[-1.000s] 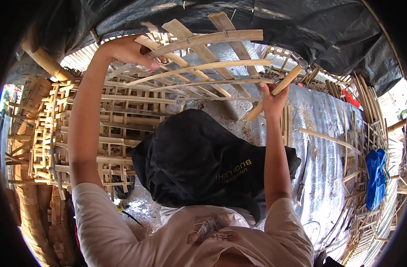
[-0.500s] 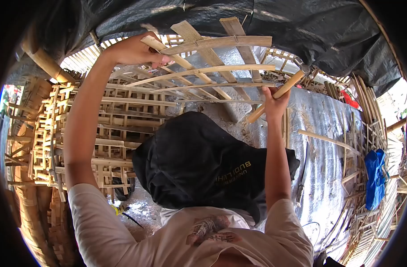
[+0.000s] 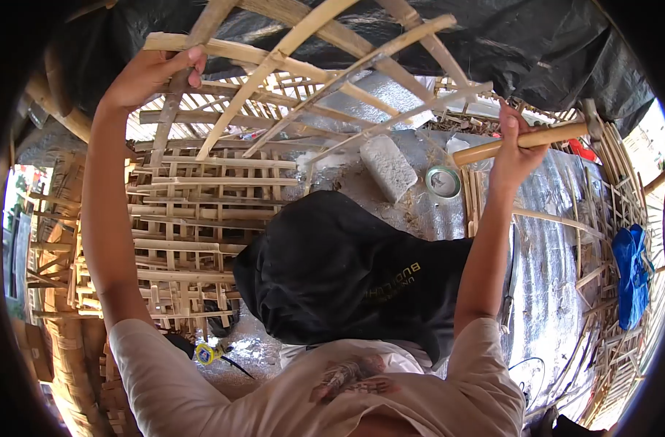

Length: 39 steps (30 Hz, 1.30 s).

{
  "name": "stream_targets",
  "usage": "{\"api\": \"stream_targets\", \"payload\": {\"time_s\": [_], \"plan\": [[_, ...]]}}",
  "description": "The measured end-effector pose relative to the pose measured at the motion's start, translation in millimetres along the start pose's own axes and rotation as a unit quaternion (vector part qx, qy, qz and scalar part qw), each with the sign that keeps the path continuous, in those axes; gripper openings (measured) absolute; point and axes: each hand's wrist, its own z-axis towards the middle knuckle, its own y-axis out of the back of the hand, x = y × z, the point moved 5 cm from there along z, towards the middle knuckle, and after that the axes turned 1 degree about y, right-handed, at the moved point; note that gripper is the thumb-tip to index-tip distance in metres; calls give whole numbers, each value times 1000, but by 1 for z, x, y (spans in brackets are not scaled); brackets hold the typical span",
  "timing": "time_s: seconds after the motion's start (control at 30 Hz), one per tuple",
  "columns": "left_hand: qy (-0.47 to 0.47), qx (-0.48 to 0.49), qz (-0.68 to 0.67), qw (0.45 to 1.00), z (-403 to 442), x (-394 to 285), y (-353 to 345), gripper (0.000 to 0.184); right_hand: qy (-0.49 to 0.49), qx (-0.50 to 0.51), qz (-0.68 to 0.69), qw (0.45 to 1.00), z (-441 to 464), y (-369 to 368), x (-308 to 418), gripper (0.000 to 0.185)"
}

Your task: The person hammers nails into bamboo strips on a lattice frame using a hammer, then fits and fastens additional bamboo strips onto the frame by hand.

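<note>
A lattice panel of crossed bamboo slats (image 3: 280,55) is held up in front of me, tilted. My left hand (image 3: 161,71) grips it at its upper left, thumb over a slat crossing. In my right hand (image 3: 518,149) is a hammer (image 3: 558,135), its wooden handle in my fist and its metal head out to the right. The fingertips of that hand are by the right end of a slat; whether they touch it I cannot tell. Below the panel, a pale block (image 3: 388,167) and a round tin (image 3: 444,181) rest on the silvery floor sheet.
Stacked bamboo lattice panels (image 3: 194,211) lie to my left. Black cloth (image 3: 332,262) covers my lap. A yellow tape measure (image 3: 205,354) lies by my left side. Black plastic sheeting (image 3: 536,51) hangs ahead. At the right are a blue bag (image 3: 629,277) and bamboo strips (image 3: 612,171).
The panel has turned and come up closer to me. My left hand moved left with it; my right hand moved right with the hammer. The block and tin are now more exposed.
</note>
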Motion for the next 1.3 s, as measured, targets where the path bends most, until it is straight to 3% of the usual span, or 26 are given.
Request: {"api": "stream_targets", "payload": {"time_s": [0.13, 0.27, 0.33, 0.47, 0.53, 0.7, 0.9, 1.3], "plan": [[-42, -74, -38, 996, -21, -19, 20, 42, -4, -61, 13, 998, 4, 50, 30, 20], [-46, -145, -161, 975, -33, -7, 23, 41, -30, -141, -84, 986, -4, 93, 56, 30], [-33, -170, -269, 947, -35, 10, 6, 41, -64, -161, -126, 977, -13, 120, 46, 32], [-20, -132, -491, 861, -24, 48, -59, 38, -141, -188, -106, 966, -36, 158, 23, 31], [6, -129, -535, 835, -17, 62, -92, 37, -182, -216, -113, 953, -46, 171, 15, 31], [34, -126, -575, 808, 9, 77, -162, 37, -197, -206, -119, 951, -65, 188, -14, 24], [79, -79, -533, 839, 51, 90, -230, 38, -227, -171, -124, 951, -101, 190, -59, 23], [200, -37, -544, 814, 119, 200, -336, 39, -305, -74, -181, 932, -135, 174, -102, 26]]}}
